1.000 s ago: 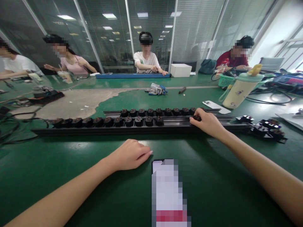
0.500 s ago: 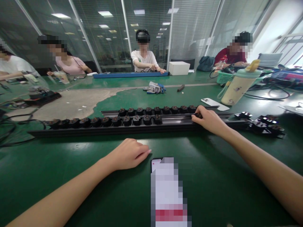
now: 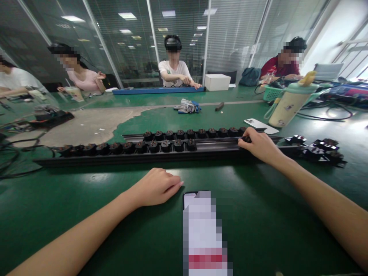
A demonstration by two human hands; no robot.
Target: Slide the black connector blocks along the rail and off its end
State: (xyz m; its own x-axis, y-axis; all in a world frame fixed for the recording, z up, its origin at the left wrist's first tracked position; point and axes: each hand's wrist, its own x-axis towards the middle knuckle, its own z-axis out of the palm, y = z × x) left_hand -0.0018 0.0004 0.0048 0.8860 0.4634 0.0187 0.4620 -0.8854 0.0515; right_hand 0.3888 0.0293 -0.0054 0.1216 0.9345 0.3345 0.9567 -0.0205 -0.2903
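My right hand is closed with finger and thumb on a small black socket module at the right part of the black metal rails. Part of that module is hidden by the fingers. The front rail carries a row of black socket modules on its left and middle; a bare grey channel shows to the right of them. Behind it, the back rail bears another row of modules. My left hand rests curled on the green table before the rails, with nothing visible in it.
A phone lies in front of me. Loose socket modules sit right of the rails. Beyond stand a white phone, a cream tumbler and gloves. Cables lie at left. Several people sit across the table.
My right hand has shifted slightly to the right along the rails, uncovering another module at the end of the back row. My left hand has stayed still. A co-worker at left has raised a hand.
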